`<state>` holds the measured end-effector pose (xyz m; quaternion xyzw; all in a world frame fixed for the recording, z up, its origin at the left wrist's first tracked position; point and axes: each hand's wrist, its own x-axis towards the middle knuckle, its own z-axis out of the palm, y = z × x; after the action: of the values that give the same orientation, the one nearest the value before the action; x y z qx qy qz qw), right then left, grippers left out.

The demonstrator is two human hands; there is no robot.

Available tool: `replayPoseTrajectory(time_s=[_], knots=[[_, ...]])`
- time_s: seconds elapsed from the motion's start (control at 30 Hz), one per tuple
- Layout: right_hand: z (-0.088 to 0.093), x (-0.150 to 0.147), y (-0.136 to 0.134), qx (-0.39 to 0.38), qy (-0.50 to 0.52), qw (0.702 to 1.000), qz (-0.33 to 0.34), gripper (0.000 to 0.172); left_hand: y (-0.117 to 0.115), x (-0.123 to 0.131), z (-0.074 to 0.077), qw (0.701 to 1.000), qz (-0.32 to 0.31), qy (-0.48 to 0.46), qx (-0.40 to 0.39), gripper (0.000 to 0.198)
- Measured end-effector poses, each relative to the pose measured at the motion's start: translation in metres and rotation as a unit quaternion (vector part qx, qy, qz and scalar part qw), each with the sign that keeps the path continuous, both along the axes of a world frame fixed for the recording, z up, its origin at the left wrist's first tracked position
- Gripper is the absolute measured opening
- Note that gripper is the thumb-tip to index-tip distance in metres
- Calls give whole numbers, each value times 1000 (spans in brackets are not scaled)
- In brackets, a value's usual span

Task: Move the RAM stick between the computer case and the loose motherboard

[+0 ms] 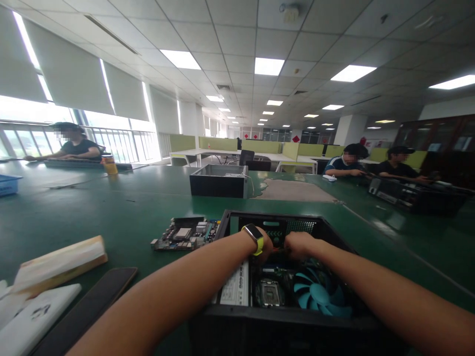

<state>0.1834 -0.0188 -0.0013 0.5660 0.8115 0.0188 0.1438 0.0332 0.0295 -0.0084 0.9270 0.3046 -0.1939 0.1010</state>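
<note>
Both my hands reach into an open black computer case [289,316] lying in front of me. My left hand [266,243], with a yellow-banded watch on its wrist, is partly hidden behind that wrist; its fingers look closed. My right hand [300,244] is curled beside it. A small orange-red piece shows between them, too little to name. Below the hands, inside the case, are a motherboard with a bare CPU socket [270,292] and a blue fan [321,294]. A power supply [236,287] with a printed label sits along the left side.
A loose motherboard [185,233] lies left of the case. Nearer me on the left are a dark flat panel [89,311] and a white block [40,316]. Another case [218,184] stands farther back. Several people sit around the green table [148,198], one behind a black case [415,195].
</note>
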Motion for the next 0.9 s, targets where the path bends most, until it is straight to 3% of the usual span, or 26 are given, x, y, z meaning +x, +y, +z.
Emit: replayPoseTrajectory(time_s=[0.1, 0.2, 0.57, 0.8, 0.9], knots=[[4, 0, -3, 24, 1, 1000, 0, 22, -8, 1, 6, 996, 4, 86, 9, 14], [6, -2, -3, 36, 0, 999, -3, 22, -15, -1, 12, 993, 4, 110, 31, 18], [-1, 0, -3, -8, -11, 999, -36, 29, -22, -2, 19, 995, -17, 93, 26, 16], [5, 1, 0, -11, 2, 999, -51, 36, -18, -3, 14, 997, 1, 71, 18, 23], [9, 2, 0, -7, 12, 998, -57, 37, -21, -3, 19, 996, -6, 85, 14, 19]])
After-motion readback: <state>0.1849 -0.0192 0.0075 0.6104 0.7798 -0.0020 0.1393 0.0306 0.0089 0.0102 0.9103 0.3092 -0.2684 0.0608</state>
